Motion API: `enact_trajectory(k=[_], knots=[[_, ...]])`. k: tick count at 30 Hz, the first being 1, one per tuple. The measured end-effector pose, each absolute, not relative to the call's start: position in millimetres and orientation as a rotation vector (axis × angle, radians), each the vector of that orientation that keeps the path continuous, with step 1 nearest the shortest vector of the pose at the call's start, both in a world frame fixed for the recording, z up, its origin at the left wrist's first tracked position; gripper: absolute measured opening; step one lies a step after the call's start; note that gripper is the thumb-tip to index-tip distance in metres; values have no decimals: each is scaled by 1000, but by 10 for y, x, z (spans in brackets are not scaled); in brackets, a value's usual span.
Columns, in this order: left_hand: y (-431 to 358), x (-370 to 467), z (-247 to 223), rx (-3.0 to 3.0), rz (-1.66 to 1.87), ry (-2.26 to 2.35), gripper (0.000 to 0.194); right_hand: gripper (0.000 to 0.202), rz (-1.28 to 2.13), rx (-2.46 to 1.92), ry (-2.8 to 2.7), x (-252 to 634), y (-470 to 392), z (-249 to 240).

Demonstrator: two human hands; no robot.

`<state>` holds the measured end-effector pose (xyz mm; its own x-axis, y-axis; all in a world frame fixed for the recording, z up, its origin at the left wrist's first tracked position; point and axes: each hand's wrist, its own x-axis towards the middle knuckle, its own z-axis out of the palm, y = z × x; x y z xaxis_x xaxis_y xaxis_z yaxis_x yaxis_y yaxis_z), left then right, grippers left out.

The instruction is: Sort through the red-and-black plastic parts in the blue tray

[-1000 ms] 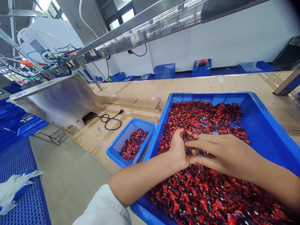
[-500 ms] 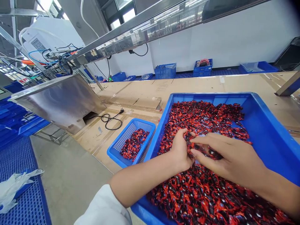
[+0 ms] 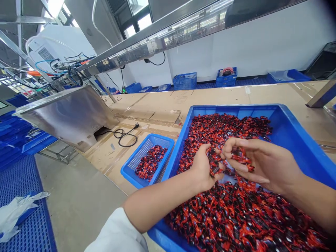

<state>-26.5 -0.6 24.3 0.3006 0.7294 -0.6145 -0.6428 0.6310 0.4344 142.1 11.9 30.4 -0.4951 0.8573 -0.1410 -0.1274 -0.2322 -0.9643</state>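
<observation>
A large blue tub point(image 3: 307, 140) holds a deep heap of small black cylindrical parts with red wire-like strands point(image 3: 231, 217). Over its middle, my left hand point(image 3: 203, 169) is cupped with the palm turned right, several of these parts resting against its curled fingers. Close by on the right, my right hand point(image 3: 267, 162) faces it, thumb low and fingers bent around a small bunch of the same parts. The fingertips of both hands come near each other; whether they touch I cannot tell. A patch of the tub's pale floor shows between the hands.
Left of the tub stands a smaller blue perforated basket point(image 3: 126, 169) with similar parts inside. A black power cord point(image 3: 123, 134) lies on the cardboard-covered table point(image 3: 210, 95), by a metal box point(image 3: 68, 115). A steel beam crosses above; blue crates point(image 3: 185, 81) stand behind.
My right hand has turned from palm-down to palm facing left, lifting a bunch of parts into view. My left hand stays nearly in place, its fingers now showing more parts.
</observation>
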Motion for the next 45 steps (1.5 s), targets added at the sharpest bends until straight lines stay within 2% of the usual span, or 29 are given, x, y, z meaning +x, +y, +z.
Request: enact_trajectory(k=[2, 4, 7, 8, 11, 15, 21, 24, 26, 28, 33, 36, 41, 45], knots=[[-4, -263, 232, 124, 909, 881, 31, 50, 1641, -1019, -1445, 1409, 137, 260], [2, -256, 214, 131, 897, 919, 32, 47, 1304, -1042, -1729, 1400, 128, 215], [14, -242, 196, 127, 908, 956, 33, 21, 722, -932, -2072, 1399, 75, 180], [18, -237, 197, 125, 919, 948, 33, 18, 599, -900, -2126, 1401, 52, 176], [25, -228, 233, 124, 938, 948, 34, 14, 436, -885, -2201, 1403, -9, 168], [28, -230, 308, 134, 885, 994, 42, 13, 388, -932, -2200, 1395, -47, 144], [40, -257, 247, 198, 847, 967, 44, 13, 533, -958, -2072, 1376, -30, 211], [45, -273, 187, 227, 840, 887, 42, 27, 973, -1023, -1861, 1395, -5, 295], [41, -284, 181, 230, 843, 830, 40, 41, 1388, -983, -1569, 1429, 16, 361], [31, -297, 197, 233, 844, 763, 38, 47, 1673, -888, -1283, 1471, 36, 429], [23, -330, 220, 203, 836, 632, 30, 48, 1787, -967, -1123, 1488, 79, 482], [31, -337, 210, 164, 827, 605, 31, 56, 1543, -1164, -1294, 1445, 121, 395], [21, -332, 228, 101, 848, 607, 33, 38, 546, -1141, -1876, 1478, 212, 219], [6, -325, 235, 115, 839, 617, 33, 28, 308, -1021, -1946, 1533, 209, 132]])
